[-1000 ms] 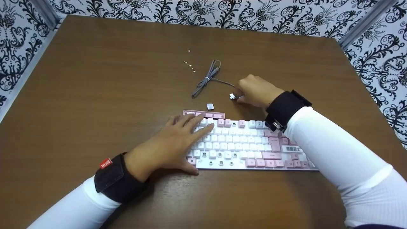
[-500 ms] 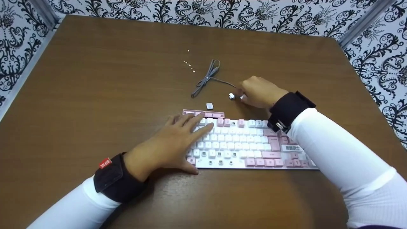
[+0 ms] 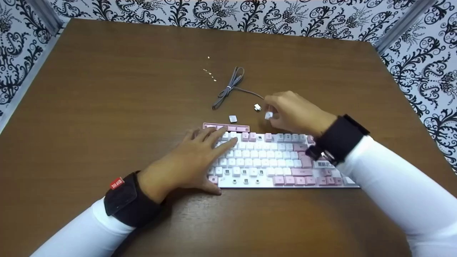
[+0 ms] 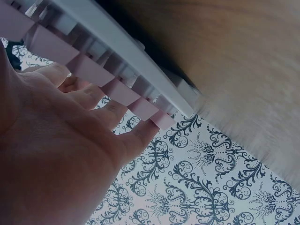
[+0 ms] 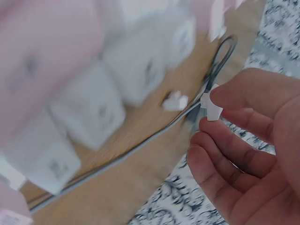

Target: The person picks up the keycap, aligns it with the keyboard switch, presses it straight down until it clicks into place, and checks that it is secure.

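A white and pink keyboard [image 3: 264,155] lies on the table, with bare switches showing where several keycaps are off. My left hand [image 3: 189,160] rests on its left end, fingers spread over the keys and thumb by the front edge. Behind the keyboard, my right hand [image 3: 294,109] pinches a white keycap [image 3: 269,115] between thumb and index finger, raised off the table. The right wrist view shows this keycap [image 5: 214,105] held edge-on. Another white keycap [image 3: 257,107] lies tipped beside that hand, and one more loose keycap [image 3: 232,119] lies farther left.
A long pink bar [image 3: 242,128], seemingly an upturned spacebar cap, lies along the keyboard's back edge. Beyond it, a bundled grey cable [image 3: 228,89] runs toward the right hand. Small pale bits [image 3: 210,74] lie farther back on the brown table [image 3: 125,89].
My right hand has lifted the white keycap off the table and drawn it slightly toward the keyboard, turning at the wrist. The left hand stays on the keyboard.
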Demonstrator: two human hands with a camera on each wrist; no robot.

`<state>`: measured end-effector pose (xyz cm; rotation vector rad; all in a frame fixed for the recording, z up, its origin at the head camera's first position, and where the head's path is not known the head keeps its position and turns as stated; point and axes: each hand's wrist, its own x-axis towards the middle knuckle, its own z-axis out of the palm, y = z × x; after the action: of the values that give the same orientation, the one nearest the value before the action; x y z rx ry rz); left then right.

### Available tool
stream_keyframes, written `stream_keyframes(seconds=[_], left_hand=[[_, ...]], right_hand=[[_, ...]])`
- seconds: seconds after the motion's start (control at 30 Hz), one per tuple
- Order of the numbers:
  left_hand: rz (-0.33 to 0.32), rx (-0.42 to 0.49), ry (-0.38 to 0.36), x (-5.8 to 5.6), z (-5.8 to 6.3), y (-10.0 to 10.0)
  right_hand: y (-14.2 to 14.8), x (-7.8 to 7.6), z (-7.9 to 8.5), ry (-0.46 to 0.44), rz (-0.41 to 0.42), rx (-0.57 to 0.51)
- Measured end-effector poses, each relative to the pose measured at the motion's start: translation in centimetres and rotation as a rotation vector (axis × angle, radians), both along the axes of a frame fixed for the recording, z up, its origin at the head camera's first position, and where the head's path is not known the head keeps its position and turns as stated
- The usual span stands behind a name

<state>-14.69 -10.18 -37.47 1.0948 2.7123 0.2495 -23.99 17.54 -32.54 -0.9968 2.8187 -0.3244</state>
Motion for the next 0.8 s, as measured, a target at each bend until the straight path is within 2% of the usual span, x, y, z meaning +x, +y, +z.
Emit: stream_keyframes(seconds=[0.23, 0.43, 0.6, 0.8], left_hand=[[0.003, -0.016, -0.003, 0.0, 0.0, 0.0], [0.002, 0.001, -0.007, 0.0, 0.0, -0.1], [0.000, 0.001, 0.006, 0.0, -0.1, 0.0], [-0.006, 0.014, 0.037, 0.0, -0.3, -0.1]], right_hand=[[-0.3, 4.1, 0.0, 0.035, 0.069, -0.092], [-1.2, 6.8, -0.6, 0.078, 0.132, -0.137], [-2.1, 8.4, -0.9, 0.086, 0.195, -0.139], [-3.1, 9.5, -1.6, 0.075, 0.256, -0.147]])
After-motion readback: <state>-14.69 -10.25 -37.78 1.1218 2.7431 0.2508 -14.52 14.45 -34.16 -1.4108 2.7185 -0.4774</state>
